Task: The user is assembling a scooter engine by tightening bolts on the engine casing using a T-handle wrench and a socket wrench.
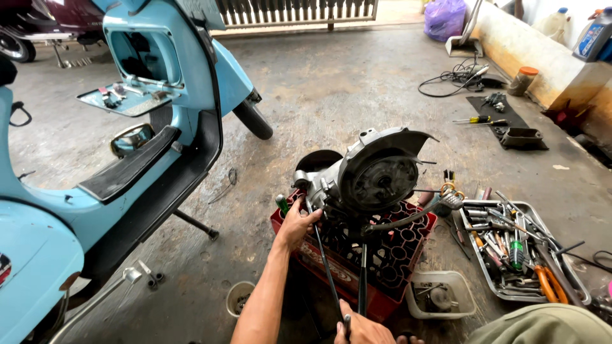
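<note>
Below, both hands grip cables: left hand [297, 224] at the red crate [331, 271] (holding the engine [370, 175]), right hand [362, 328] lower.

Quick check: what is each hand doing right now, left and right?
Left hand: closed on the green-handled tool at the engine.
Right hand: closed around the dark cable, low in frame.

From the engine [373, 178] on the red crate [382, 255], the floor [331, 89] lies open toward twelve o'clock. At nine o'clock the blue scooter [95, 191] walls off the side, its stand [194, 224] jutting into the gap. At three to four o'clock a tool tray [510, 251] and a small tub [440, 294] crowd the crate. A round cup [239, 298] sits at seven o'clock.
</note>
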